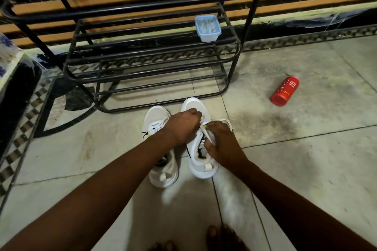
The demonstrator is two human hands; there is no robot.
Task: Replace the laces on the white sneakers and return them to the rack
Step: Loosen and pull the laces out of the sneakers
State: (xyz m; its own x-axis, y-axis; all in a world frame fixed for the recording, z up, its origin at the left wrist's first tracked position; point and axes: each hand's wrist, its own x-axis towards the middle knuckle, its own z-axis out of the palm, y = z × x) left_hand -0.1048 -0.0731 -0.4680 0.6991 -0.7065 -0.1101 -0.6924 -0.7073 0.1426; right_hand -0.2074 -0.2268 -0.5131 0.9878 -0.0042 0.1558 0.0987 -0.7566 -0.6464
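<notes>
Two white sneakers sit side by side on the pale tiled floor [306, 169], toes pointing at the black metal shoe rack [151, 61], which stands just beyond them. The left sneaker [161, 171] lies alone, partly under the person's arm. Both hands are busy over the right sneaker [193, 106]. The left hand [183, 126] reaches across with its fingers curled tight and pinches the white lace [224, 121] near the front holes. The right hand [221, 140] is curled too and holds the same lace by the shoe's tongue. A loop of it sticks out past the knuckles.

A small clear plastic box with a blue rim [208, 28] stands on a rack shelf, with white things inside that are too blurry to tell. A red bottle [285, 91] lies on its side on the floor, well apart to the right. Bare toes [222, 236] peek in at the bottom
</notes>
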